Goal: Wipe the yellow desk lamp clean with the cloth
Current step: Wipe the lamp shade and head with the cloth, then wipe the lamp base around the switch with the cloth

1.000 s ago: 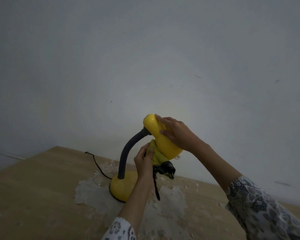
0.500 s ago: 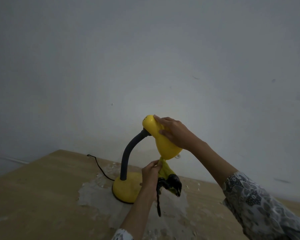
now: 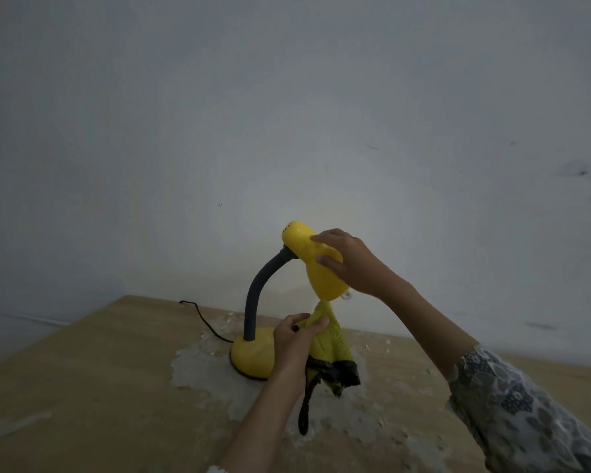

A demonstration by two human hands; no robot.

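Note:
The yellow desk lamp (image 3: pixel 302 245) stands on the wooden table, its round base (image 3: pixel 251 358) joined to the shade by a bent grey neck (image 3: pixel 256 291). My right hand (image 3: pixel 347 262) grips the tilted shade from the right side. My left hand (image 3: pixel 292 339) holds a yellow cloth with a black edge (image 3: pixel 331 349) just below the shade's open rim. The cloth's top corner touches the rim, and a black strap hangs down from it.
The wooden table (image 3: pixel 82 387) has a pale, flaking patch (image 3: pixel 205 373) around the lamp base. A black cord (image 3: pixel 202 319) runs from the base to the table's back edge. A plain white wall (image 3: pixel 287 114) stands close behind.
My left hand has drawn the cloth down off the shade's side to below its rim. My right hand has kept its grip on the shade.

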